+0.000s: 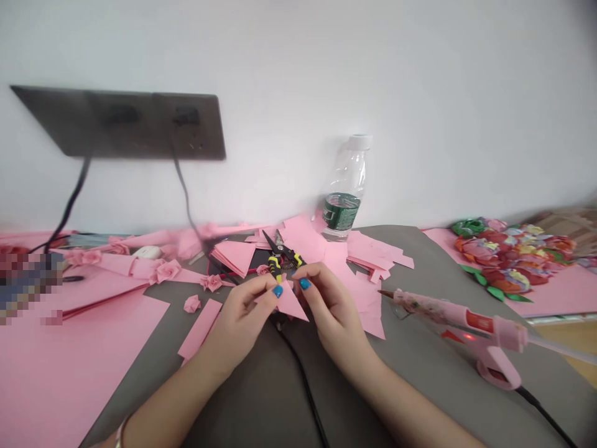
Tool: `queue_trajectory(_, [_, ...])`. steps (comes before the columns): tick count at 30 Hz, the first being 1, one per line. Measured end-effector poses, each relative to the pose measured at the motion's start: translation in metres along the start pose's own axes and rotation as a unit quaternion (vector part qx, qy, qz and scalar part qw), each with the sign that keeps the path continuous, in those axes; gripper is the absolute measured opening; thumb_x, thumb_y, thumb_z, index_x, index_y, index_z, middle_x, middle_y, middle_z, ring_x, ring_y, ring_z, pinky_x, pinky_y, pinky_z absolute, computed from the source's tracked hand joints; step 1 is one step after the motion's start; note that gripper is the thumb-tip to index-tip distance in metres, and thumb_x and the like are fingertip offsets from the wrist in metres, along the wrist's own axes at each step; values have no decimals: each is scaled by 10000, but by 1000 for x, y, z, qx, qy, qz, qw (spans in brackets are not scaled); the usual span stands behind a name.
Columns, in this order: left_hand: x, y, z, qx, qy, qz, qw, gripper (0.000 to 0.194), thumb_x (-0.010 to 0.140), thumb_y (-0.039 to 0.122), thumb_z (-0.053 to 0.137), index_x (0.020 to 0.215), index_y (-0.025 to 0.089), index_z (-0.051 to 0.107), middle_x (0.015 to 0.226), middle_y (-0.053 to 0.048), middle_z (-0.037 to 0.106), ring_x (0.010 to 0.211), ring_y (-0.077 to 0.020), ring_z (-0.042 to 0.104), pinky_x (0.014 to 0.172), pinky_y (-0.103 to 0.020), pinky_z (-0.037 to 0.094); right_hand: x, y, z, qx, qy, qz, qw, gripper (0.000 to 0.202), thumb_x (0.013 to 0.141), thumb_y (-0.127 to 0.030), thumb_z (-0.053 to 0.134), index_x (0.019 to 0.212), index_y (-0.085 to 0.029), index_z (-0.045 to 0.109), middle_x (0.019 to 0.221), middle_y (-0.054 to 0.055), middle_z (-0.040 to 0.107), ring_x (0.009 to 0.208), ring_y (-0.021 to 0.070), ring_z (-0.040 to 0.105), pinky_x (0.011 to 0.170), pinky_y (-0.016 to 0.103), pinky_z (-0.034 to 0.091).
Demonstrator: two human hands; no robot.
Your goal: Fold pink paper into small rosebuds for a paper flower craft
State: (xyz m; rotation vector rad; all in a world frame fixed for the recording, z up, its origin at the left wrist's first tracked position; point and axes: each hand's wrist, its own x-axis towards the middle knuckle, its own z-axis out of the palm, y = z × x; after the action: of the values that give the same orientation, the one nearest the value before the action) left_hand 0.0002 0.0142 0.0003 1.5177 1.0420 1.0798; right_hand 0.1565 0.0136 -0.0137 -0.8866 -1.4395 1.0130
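My left hand [245, 320] pinches a small, pointed piece of pink paper [292, 303] between thumb and fingers. On the other side, my right hand [336, 311] has its thumb and index finger closed at the paper's upper edge; its other fingers are curled and partly hidden. Just beyond the fingertips lie scissors [275, 269] with black and yellow handles, blades apart and pointing away. A folded stack of pink paper [234, 256] rests left of them. Small pink paper roses [166, 271] lie further left, one loose rose [192, 303] near my left wrist.
A pink glue gun [466, 323] with a red light lies at right, nozzle toward my right hand. A plastic bottle [342, 211] stands by the wall. Colourful paper flowers [513, 252] lie far right. A black cable [303, 379] runs between my arms. Large pink sheets [88, 361] cover the left.
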Motion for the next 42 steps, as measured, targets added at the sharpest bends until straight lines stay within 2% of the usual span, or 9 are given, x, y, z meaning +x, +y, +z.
queue_trajectory(2, [1, -4, 0, -35, 26, -10, 999, 304, 949, 305, 488, 665, 201, 459, 686, 33, 417, 671, -141, 386, 630, -254, 309, 1, 0, 0, -27, 7, -28, 999, 141, 953, -159, 500, 976, -235, 617, 849, 11, 605, 715, 146, 556, 605, 253, 437])
queue_trajectory(7, [2, -11, -1, -105, 41, -13, 993, 314, 942, 294, 536, 650, 199, 477, 716, 29, 431, 721, -145, 406, 681, -244, 337, 3, -6, -1, -97, -5, -110, 989, 227, 876, -52, 558, 883, -239, 688, 844, 21, 612, 769, 160, 582, 619, 266, 450])
queue_trajectory(14, [3, -9, -1, -105, 57, -5, 993, 283, 915, 274, 594, 650, 196, 534, 701, 33, 459, 737, -140, 431, 715, -230, 359, 2, -7, -1, -121, -21, -132, 984, 230, 867, -33, 539, 880, -214, 681, 912, 41, 570, 739, 135, 570, 592, 248, 485])
queue_trajectory(22, [4, -10, -1, -107, 84, -13, 991, 149, 870, 309, 673, 770, 201, 696, 756, 16, 610, 746, -139, 545, 696, -221, 429, 1, -7, -1, -155, -9, -146, 977, 146, 856, -69, 631, 830, -209, 664, 922, 37, 561, 773, 144, 591, 602, 248, 506])
queue_trajectory(27, [2, -11, -1, -156, 71, -58, 983, 162, 846, 344, 704, 797, 194, 741, 751, 0, 666, 720, -145, 609, 715, -245, 504, 2, -9, -3, -142, 5, -107, 984, 159, 894, -138, 622, 748, -200, 639, 864, 43, 579, 788, 172, 597, 612, 277, 490])
queue_trajectory(31, [3, -8, -1, -179, 58, -71, 980, 153, 831, 335, 724, 803, 188, 757, 797, -4, 677, 689, -131, 626, 669, -232, 523, 2, -8, -2, -55, 7, -29, 998, 117, 939, -218, 584, 824, -206, 596, 791, 17, 584, 672, 155, 573, 605, 300, 484])
queue_trajectory(36, [3, 0, 0, -135, 51, -64, 988, 121, 797, 294, 748, 790, 175, 772, 742, -12, 693, 670, -136, 625, 663, -232, 522, 1, -4, -1, 10, 5, 18, 1000, 170, 950, -315, 597, 824, -205, 564, 723, -11, 567, 607, 133, 562, 576, 280, 479])
queue_trajectory(42, [2, 2, -1, -99, 34, -62, 993, 150, 793, 309, 731, 791, 160, 752, 732, -31, 701, 694, -162, 628, 673, -257, 526, 0, -3, -1, 14, 9, 42, 999, 183, 939, -313, 616, 803, -199, 569, 723, -14, 573, 610, 124, 553, 585, 265, 492])
